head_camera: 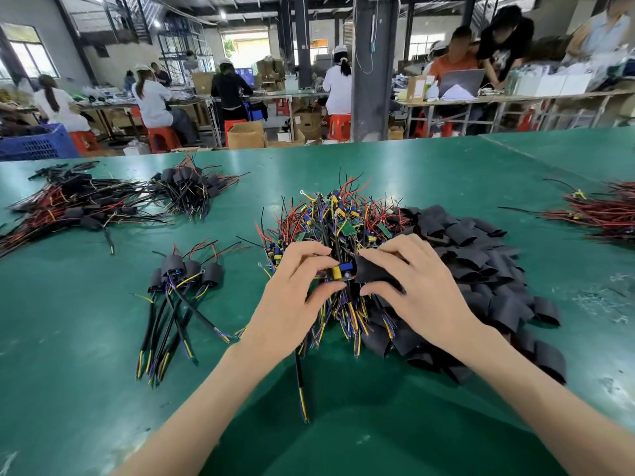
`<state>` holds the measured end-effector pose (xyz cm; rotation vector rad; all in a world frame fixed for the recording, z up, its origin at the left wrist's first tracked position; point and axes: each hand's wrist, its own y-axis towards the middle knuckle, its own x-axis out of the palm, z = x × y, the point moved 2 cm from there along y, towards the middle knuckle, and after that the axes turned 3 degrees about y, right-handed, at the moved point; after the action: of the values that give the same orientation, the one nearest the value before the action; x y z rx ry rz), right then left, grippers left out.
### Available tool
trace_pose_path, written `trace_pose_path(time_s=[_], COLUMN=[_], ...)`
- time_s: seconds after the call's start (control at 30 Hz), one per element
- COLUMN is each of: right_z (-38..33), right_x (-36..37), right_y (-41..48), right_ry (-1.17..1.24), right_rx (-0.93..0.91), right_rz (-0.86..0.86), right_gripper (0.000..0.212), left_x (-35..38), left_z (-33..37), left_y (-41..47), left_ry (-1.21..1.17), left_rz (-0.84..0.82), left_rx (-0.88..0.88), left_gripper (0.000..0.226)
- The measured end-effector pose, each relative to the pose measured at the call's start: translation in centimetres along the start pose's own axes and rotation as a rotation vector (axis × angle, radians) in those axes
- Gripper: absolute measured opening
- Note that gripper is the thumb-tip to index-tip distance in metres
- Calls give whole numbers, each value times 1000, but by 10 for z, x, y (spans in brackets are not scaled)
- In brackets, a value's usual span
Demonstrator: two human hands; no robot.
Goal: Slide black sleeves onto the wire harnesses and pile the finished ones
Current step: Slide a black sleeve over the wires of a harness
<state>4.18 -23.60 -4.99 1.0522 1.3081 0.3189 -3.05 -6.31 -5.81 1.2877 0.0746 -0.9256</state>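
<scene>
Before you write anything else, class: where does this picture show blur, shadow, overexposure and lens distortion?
Head view: slight motion blur on the left hand and right hand where they pinch the wire harness and black sleeve; a shadow on the green table between the forearms; the far opening blown out white; the table's far edge bowed by the wide-angle lens.
</scene>
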Motion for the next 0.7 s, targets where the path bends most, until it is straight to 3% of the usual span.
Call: trace_pose_path(time_s=[0.43, 0.7], right_z=[-3, -7], right_x=[1, 4], right_y=[-1, -3], right_ry=[224, 235], right_rx=[55, 22], right_rz=[-35, -93], right_gripper=[43, 37], left_x=[-1, 3], left_z=[1, 5], left_y=[0, -1], left_ry=[-19, -171], left_rz=[-38, -106], left_rx=[-4, -72], left_gripper=[24, 49])
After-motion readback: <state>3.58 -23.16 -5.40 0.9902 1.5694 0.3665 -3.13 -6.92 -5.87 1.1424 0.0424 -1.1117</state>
